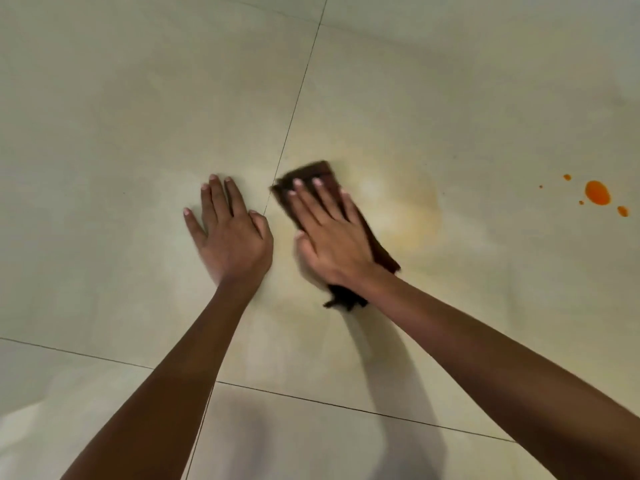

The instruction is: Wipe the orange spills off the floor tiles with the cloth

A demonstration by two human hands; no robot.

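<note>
Forearms [166, 375] reach from the near edge out over the floor tiles [104, 116]. The left grip [230, 233] lies flat with its fingers spread just left of the grout line [294, 109], holding nothing and, I judge, propping the body. Just right of that line the right grip [329, 233] presses straight-fingered on the dark cloth [313, 171], whose long axis runs under the palm from far-left to near-right, with a faint orange smear [415, 216] just beside it. The bright orange drops [597, 192] lie well apart to the right, so the right grip is the nearer, and the coming sweep likely has to carry the cloth rightward.
</note>
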